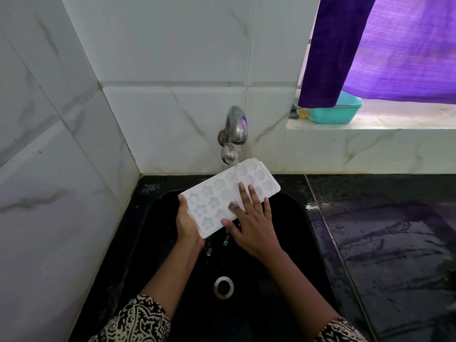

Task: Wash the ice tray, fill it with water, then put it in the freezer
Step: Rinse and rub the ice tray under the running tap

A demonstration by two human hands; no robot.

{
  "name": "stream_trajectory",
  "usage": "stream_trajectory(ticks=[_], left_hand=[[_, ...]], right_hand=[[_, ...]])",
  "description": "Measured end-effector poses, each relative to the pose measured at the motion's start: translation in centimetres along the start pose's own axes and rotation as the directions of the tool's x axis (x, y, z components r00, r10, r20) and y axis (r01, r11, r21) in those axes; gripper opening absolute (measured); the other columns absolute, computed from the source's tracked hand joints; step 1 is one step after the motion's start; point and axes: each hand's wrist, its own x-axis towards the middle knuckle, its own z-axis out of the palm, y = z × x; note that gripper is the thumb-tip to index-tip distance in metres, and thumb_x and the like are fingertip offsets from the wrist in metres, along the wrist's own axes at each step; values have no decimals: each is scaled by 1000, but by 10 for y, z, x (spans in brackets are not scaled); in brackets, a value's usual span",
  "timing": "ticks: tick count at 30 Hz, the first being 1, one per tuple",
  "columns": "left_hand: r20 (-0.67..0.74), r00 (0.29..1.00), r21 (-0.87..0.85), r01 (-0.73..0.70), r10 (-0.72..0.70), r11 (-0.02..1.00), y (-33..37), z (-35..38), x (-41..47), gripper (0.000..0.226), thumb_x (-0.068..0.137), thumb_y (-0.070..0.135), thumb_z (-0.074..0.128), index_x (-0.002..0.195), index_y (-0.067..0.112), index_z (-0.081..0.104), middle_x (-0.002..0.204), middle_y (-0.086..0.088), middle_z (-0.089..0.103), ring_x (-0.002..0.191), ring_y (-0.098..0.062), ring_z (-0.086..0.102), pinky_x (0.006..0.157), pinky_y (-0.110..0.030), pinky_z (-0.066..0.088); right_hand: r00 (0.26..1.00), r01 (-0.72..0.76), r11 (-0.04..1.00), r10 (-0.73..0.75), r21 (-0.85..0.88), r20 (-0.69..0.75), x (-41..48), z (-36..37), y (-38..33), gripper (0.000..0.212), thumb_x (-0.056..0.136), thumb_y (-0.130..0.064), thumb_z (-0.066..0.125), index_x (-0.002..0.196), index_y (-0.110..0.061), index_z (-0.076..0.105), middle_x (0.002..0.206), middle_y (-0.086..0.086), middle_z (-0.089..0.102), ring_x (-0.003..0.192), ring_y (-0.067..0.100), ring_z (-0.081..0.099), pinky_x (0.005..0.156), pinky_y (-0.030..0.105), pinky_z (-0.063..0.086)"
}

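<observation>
No readable text, labels, brands or numbers anywhere. Ice tray (229, 193) is plain white, moulded shapes only. Tap (235, 129) carries no visible marking. Sleeves (138, 322) show a black-and-white pattern, not lettering.

Head-worn view, steeply down, close over sink (306, 218) and tap (235, 127).

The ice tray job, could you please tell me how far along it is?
Washing is in hand: the left hand holds the white plastic ice tray tilted under the running chrome tap, the right hand rubbing it. Water drips off; filling and freezing remain.
</observation>
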Motion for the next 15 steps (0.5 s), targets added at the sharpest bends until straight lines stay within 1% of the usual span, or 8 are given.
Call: stream_trajectory(ticks=[1,2,4,6,8,10,12,15], left_hand=[[5,1000,8,1,-1,1000,2,-1,0,65,94,63,28,114,10,61,107,-13,70,95,-31,67,77,-42,54],[12,1000,13,6,-6,1000,3,-1,-1,65,94,62,28,114,10,61,109,-14,69,97,-32,66,81,-43,53],[17,1000,15,21,-21,1000,0,-3,-2,67,94,62,29,118,8,60,115,-16,66,104,-35,63,89,-47,50],[2,1000,12,21,-21,1000,-3,-2,-4,68,94,62,29,122,8,58,116,-17,66,104,-35,63,91,-47,49],[2,1000,8,13,-13,1000,-3,-3,-3,68,94,63,29,121,8,58,113,-16,67,102,-34,64,87,-45,51],[3,1000,7,3,-3,1000,1,-5,-1,67,94,63,28,118,9,60,110,-14,69,100,-33,66,84,-44,52],[8,1000,23,-4,4,1000,3,-10,0,67,94,63,28,120,9,59,113,-15,68,103,-34,64,88,-46,51],[4,1000,21,12,-12,1000,0,-12,-2,70,93,64,30,127,8,56,122,-18,64,111,-37,60,99,-53,44]], right_hand=[[1000,14,1000,-14,-13,14,-2,1,3,75,84,-74,8,132,-33,48,153,-12,-24,139,6,-32,112,42,-19],[1000,15,1000,-15,-21,11,-4,0,7,73,85,-73,8,130,-35,50,154,-11,-23,139,7,-31,112,42,-20],[999,-17,1000,17,-5,-32,-3,0,11,66,87,-68,10,115,-34,59,156,-8,-18,141,10,-28,112,43,-19],[995,-51,999,51,4,-91,-1,2,6,62,88,-65,13,108,-31,61,158,-6,-12,143,11,-24,113,44,-18],[994,-41,999,41,2,-97,0,6,-3,61,87,-67,17,113,-30,58,159,-5,-12,143,10,-24,112,43,-18],[999,5,1000,-6,-18,-50,-4,10,-5,65,87,-68,16,124,-30,54,158,-6,-17,141,10,-27,112,43,-20],[999,41,998,-43,-51,-33,-6,11,3,64,88,-67,15,126,-33,54,156,-7,-20,141,11,-28,112,45,-19],[990,11,997,-20,-70,-137,-1,10,8,65,92,-67,10,101,-33,66,159,-2,-6,146,16,-15,114,47,-12]])
